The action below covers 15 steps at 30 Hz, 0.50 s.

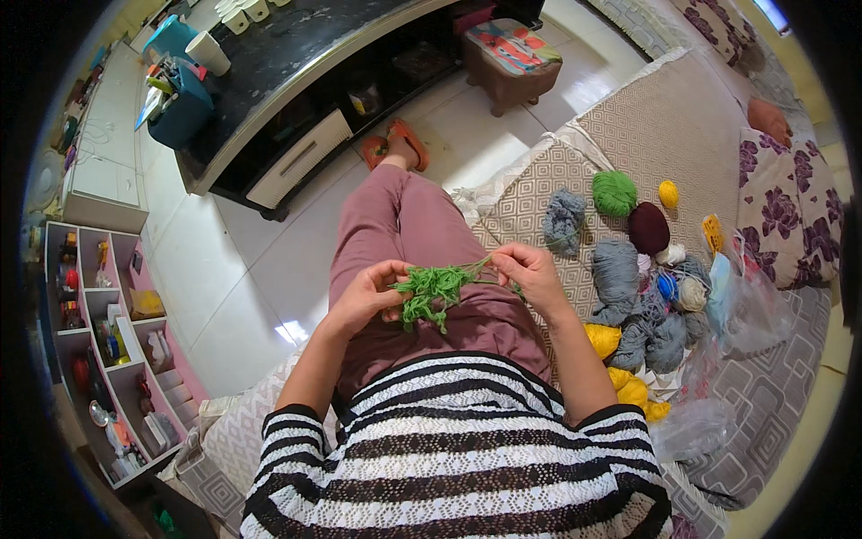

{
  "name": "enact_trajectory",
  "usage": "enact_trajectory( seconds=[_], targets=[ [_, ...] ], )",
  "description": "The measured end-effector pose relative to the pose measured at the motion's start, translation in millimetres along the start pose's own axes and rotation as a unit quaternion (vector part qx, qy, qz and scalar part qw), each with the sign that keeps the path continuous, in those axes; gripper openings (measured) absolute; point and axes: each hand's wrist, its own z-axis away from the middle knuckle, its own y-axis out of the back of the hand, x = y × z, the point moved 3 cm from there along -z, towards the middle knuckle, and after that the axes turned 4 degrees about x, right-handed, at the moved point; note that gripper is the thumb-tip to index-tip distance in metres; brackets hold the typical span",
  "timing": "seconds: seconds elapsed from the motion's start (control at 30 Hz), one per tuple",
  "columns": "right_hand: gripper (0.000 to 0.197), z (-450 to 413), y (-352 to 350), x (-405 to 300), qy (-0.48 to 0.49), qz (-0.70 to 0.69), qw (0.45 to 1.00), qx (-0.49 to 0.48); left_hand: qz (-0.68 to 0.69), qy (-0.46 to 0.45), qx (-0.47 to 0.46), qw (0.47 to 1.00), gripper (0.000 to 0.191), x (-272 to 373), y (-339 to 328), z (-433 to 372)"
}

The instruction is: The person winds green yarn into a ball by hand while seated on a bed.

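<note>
A loose tangle of green yarn (434, 291) hangs above my lap. My left hand (377, 294) grips its left side between thumb and fingers. Strands run from the tangle up to my right hand (525, 273), where thumb and forefinger pinch them. A bit of green yarn shows below the right hand, and a thin strand seems to lead towards the sofa. To the right, a green yarn ball (614, 193) rests on the patterned sofa cover (518, 202), near a grey fuzzy yarn bundle (564, 221) and a maroon yarn ball (648, 228).
Grey yarn skeins (615, 276), yellow yarn (633, 391) and clear plastic bags (757, 316) crowd the sofa on my right. A black-topped table (296, 40) stands ahead, with a footstool (512, 64) beyond my feet. At left is a compartment shelf (101, 343) holding small items.
</note>
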Motion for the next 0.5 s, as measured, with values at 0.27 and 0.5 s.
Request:
enact_trajectory(
  seconds=[0.27,0.5],
  targets=[
    [0.015,6,17,5,0.009,0.027,0.997,0.066,-0.051,-0.012,0.063,0.997,0.012,-8,10,-6],
    [0.015,1,41,37,-0.002,0.027,0.983,0.18,-0.053,-0.007,0.048,0.997,0.03,-16,16,-20]
  ],
)
